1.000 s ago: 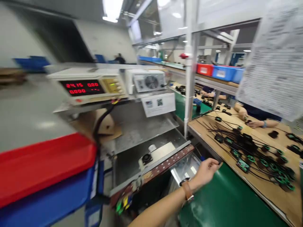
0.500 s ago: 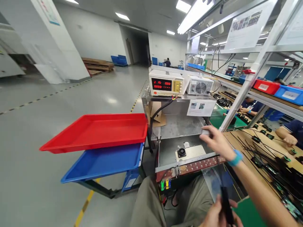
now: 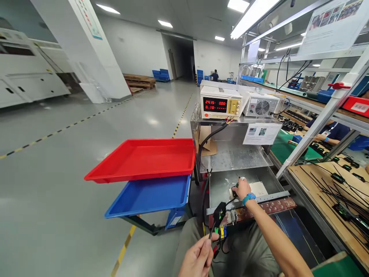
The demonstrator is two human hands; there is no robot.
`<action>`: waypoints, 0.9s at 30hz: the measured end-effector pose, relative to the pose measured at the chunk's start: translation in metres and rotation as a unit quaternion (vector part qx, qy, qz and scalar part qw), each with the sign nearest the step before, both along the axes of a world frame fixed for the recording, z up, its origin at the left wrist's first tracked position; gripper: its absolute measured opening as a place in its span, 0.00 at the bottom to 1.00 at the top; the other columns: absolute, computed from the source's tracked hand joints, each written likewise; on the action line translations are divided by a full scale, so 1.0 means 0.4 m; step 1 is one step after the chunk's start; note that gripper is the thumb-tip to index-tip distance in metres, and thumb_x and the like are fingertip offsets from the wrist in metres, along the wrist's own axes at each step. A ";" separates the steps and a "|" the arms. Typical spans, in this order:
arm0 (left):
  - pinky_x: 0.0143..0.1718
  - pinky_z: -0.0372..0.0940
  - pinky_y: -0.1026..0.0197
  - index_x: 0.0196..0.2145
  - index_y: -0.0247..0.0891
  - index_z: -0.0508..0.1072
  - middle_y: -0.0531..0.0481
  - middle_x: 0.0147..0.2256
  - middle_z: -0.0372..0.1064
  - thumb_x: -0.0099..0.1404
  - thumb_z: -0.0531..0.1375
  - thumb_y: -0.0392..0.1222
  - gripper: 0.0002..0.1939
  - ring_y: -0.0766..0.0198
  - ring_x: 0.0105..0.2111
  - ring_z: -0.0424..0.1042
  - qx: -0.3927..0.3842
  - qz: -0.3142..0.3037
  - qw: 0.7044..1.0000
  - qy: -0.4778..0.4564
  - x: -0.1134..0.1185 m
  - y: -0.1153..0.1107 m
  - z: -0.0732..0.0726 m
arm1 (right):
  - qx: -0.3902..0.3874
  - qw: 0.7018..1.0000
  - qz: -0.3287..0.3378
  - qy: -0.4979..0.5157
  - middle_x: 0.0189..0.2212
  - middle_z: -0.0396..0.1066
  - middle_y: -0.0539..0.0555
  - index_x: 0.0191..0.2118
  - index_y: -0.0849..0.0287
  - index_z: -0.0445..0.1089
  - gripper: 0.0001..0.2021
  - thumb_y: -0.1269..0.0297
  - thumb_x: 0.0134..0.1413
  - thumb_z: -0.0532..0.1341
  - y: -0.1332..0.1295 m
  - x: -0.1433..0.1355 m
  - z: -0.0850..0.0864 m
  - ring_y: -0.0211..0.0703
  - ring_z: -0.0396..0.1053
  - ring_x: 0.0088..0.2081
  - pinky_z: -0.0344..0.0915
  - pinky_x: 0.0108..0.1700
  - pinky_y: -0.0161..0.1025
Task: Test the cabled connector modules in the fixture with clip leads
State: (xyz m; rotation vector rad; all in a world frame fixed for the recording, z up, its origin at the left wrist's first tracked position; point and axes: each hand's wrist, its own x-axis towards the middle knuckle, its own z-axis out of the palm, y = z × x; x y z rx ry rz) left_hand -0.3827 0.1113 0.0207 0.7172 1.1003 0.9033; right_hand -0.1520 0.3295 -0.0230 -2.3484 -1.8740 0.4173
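Note:
My left hand, low in the view, pinches a black cable. From it a flat black module stands up above the fingers. My right hand, with a blue band at the wrist, is down in a metal bay, over a pale plate. Its fingers are closed around a small dark part, which I cannot make out. A black lead runs from near the module toward this hand. Just behind the fingers shows a small white round piece. The hand covers the fan spot on the plate.
A power supply with red digits stands on the shelf ahead. To the left, a red tray rests above a blue tray. A drilled strip edges the bay. Cables and boards lie on the bench at right, with a person beyond.
My right hand has gone down and forward to the plate; the grey piece seen in it no longer shows. My left hand has moved left, raising the black module. The view has turned left.

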 end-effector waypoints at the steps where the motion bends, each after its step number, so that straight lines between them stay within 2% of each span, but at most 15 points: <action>1: 0.21 0.51 0.68 0.49 0.34 0.76 0.53 0.22 0.58 0.55 0.61 0.76 0.42 0.74 0.17 0.52 0.032 -0.004 0.999 0.044 -0.002 0.019 0.013 | -0.005 1.000 -0.004 -0.003 0.52 0.63 0.66 0.53 0.66 0.68 0.23 0.56 0.57 0.64 0.003 -0.001 -0.003 0.51 0.71 0.49 0.65 0.48 0.38; 3: 0.32 0.64 0.64 0.45 0.33 0.79 0.47 0.26 0.65 0.59 0.59 0.75 0.39 0.65 0.27 0.66 0.107 -0.005 0.986 0.127 -0.005 0.056 0.037 | -0.015 1.000 -0.003 -0.006 0.53 0.64 0.67 0.52 0.67 0.69 0.22 0.56 0.57 0.63 0.007 0.000 -0.008 0.53 0.71 0.49 0.66 0.49 0.39; 5: 0.46 0.67 0.60 0.41 0.34 0.81 0.41 0.34 0.72 0.62 0.57 0.72 0.35 0.56 0.41 0.73 0.185 -0.002 0.963 0.194 -0.003 0.083 0.059 | -0.023 1.000 0.002 -0.009 0.54 0.64 0.67 0.50 0.68 0.71 0.20 0.57 0.58 0.62 0.007 0.001 -0.013 0.53 0.72 0.49 0.66 0.50 0.40; 6: 0.48 0.67 0.60 0.39 0.36 0.81 0.41 0.38 0.73 0.65 0.56 0.69 0.32 0.54 0.45 0.73 0.223 -0.005 0.949 0.222 0.001 0.091 0.070 | -0.026 1.000 0.002 -0.010 0.54 0.65 0.67 0.50 0.68 0.71 0.20 0.58 0.59 0.61 0.006 0.001 -0.015 0.53 0.72 0.49 0.66 0.50 0.40; 8: 0.40 0.66 0.63 0.35 0.38 0.80 0.43 0.35 0.73 0.71 0.53 0.61 0.26 0.59 0.39 0.74 0.301 -0.020 0.912 0.277 0.014 0.097 0.091 | -0.025 1.000 -0.002 -0.015 0.52 0.67 0.68 0.51 0.70 0.71 0.20 0.58 0.59 0.61 0.002 -0.004 -0.016 0.54 0.71 0.51 0.66 0.51 0.39; 11: 0.27 0.56 0.64 0.25 0.37 0.73 0.49 0.23 0.64 0.74 0.52 0.48 0.23 0.67 0.25 0.65 0.426 -0.042 0.829 0.361 0.042 0.090 0.116 | -0.028 0.999 -0.018 -0.017 0.48 0.70 0.70 0.50 0.71 0.71 0.21 0.56 0.61 0.59 -0.001 -0.014 -0.009 0.55 0.71 0.52 0.66 0.52 0.39; 14: 0.25 0.50 0.61 0.21 0.35 0.65 0.52 0.20 0.59 0.72 0.54 0.40 0.21 0.70 0.21 0.60 0.534 -0.033 0.731 0.423 0.073 0.084 0.132 | -0.045 0.998 -0.038 -0.005 0.48 0.70 0.71 0.50 0.72 0.71 0.23 0.53 0.60 0.60 -0.004 -0.016 0.022 0.56 0.71 0.52 0.66 0.52 0.41; 16: 0.25 0.47 0.59 0.20 0.36 0.63 0.52 0.19 0.59 0.70 0.55 0.38 0.19 0.69 0.20 0.59 0.587 -0.034 0.682 0.436 0.097 0.084 0.134 | -0.060 0.998 -0.035 0.011 0.48 0.70 0.73 0.49 0.73 0.71 0.25 0.52 0.58 0.63 -0.014 -0.014 0.060 0.58 0.71 0.53 0.66 0.53 0.43; 19: 0.24 0.41 0.56 0.19 0.36 0.62 0.51 0.18 0.60 0.67 0.57 0.38 0.18 0.66 0.19 0.57 0.647 -0.080 0.632 0.419 0.150 0.088 0.107 | -0.060 0.996 0.009 0.058 0.51 0.67 0.76 0.52 0.73 0.70 0.26 0.51 0.62 0.60 -0.061 -0.024 0.137 0.60 0.68 0.56 0.63 0.57 0.48; 21: 0.24 0.36 0.56 0.18 0.36 0.60 0.51 0.18 0.60 0.63 0.59 0.40 0.18 0.65 0.18 0.53 0.682 -0.125 0.612 0.380 0.200 0.091 0.063 | -0.073 0.987 0.080 0.120 0.49 0.69 0.69 0.53 0.69 0.68 0.25 0.49 0.67 0.52 -0.116 -0.047 0.187 0.52 0.70 0.53 0.65 0.56 0.45; 22: 0.23 0.34 0.57 0.18 0.36 0.59 0.51 0.17 0.60 0.61 0.60 0.40 0.18 0.66 0.18 0.50 0.697 -0.150 0.607 0.350 0.228 0.091 0.036 | -0.097 0.972 0.125 0.173 0.45 0.71 0.65 0.53 0.66 0.68 0.26 0.47 0.69 0.49 -0.150 -0.061 0.208 0.46 0.72 0.48 0.67 0.53 0.41; 23: 0.23 0.34 0.57 0.17 0.35 0.57 0.50 0.17 0.59 0.60 0.60 0.41 0.18 0.66 0.18 0.47 0.711 -0.173 0.606 0.314 0.255 0.091 0.008 | -0.136 0.944 0.167 0.250 0.40 0.72 0.60 0.52 0.64 0.68 0.27 0.44 0.69 0.47 -0.185 -0.075 0.224 0.41 0.73 0.42 0.69 0.48 0.37; 24: 0.23 0.34 0.58 0.17 0.35 0.56 0.50 0.16 0.58 0.60 0.59 0.42 0.19 0.67 0.18 0.45 0.720 -0.192 0.607 0.274 0.279 0.088 -0.017 | -0.178 0.902 0.194 0.342 0.35 0.71 0.57 0.50 0.64 0.67 0.30 0.40 0.67 0.47 -0.221 -0.088 0.236 0.38 0.72 0.36 0.70 0.41 0.34; 26: 0.22 0.37 0.58 0.17 0.35 0.54 0.50 0.16 0.57 0.63 0.57 0.44 0.22 0.67 0.18 0.44 0.742 -0.207 0.607 0.193 0.309 0.077 -0.050 | -0.227 0.803 0.187 0.518 0.26 0.66 0.51 0.46 0.65 0.66 0.34 0.32 0.59 0.52 -0.285 -0.101 0.246 0.32 0.64 0.24 0.63 0.28 0.29; 27: 0.22 0.39 0.58 0.17 0.35 0.54 0.50 0.16 0.57 0.66 0.55 0.45 0.22 0.66 0.19 0.45 0.753 -0.206 0.605 0.159 0.311 0.068 -0.055 | -0.226 0.766 0.161 0.580 0.23 0.62 0.49 0.45 0.65 0.65 0.36 0.30 0.54 0.56 -0.312 -0.101 0.246 0.30 0.57 0.20 0.58 0.23 0.28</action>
